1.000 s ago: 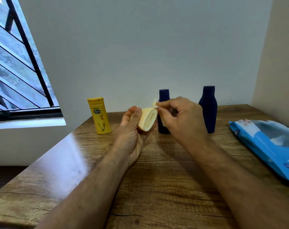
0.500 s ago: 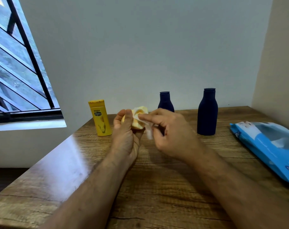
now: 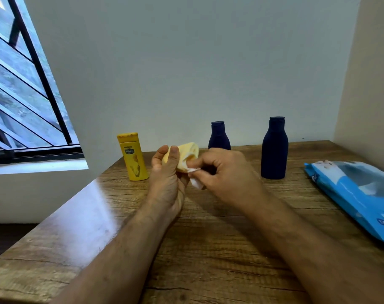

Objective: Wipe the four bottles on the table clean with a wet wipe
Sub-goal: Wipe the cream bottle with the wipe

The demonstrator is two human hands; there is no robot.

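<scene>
Wiping the pale yellow bottle (image 3: 187,155) is the step in hand: the left hand (image 3: 168,175) has its grip closed around it above the surface (image 3: 208,249), while the right hand (image 3: 225,172) pinches the wet wipe (image 3: 195,182) against it. Next, probably, turning it to reach unwiped sides.

Single head-worn view, forward and down, close over the table (image 3: 208,249).

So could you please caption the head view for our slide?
Left hand holds a pale yellow bottle; right hand wipes it.
</scene>
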